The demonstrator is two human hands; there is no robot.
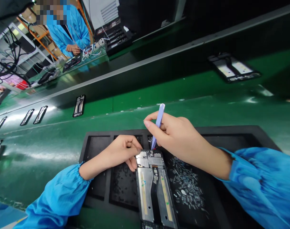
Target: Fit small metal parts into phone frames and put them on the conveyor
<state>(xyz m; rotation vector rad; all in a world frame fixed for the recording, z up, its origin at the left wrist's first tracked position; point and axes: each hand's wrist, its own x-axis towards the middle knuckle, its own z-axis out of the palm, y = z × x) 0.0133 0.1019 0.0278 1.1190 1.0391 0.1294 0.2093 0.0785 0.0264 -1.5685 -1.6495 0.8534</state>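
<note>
An opened phone chassis [154, 187] lies on a black foam tray [230, 133], its circuit board end pointing away from me. My left hand [122, 152] rests curled against the chassis's top left corner, fingers pressed on its edge. My right hand [175, 135] pinches a pale purple plastic pry tool [158, 122] like a pen. The tool's tip touches the top edge of the board.
Many tiny silvery parts [186, 183] lie scattered in the tray to the right of the chassis. Several phone frames [78, 106] ride on the green conveyor belt [64, 140] beyond. Another worker in a blue coat [70, 28] sits far left at the back.
</note>
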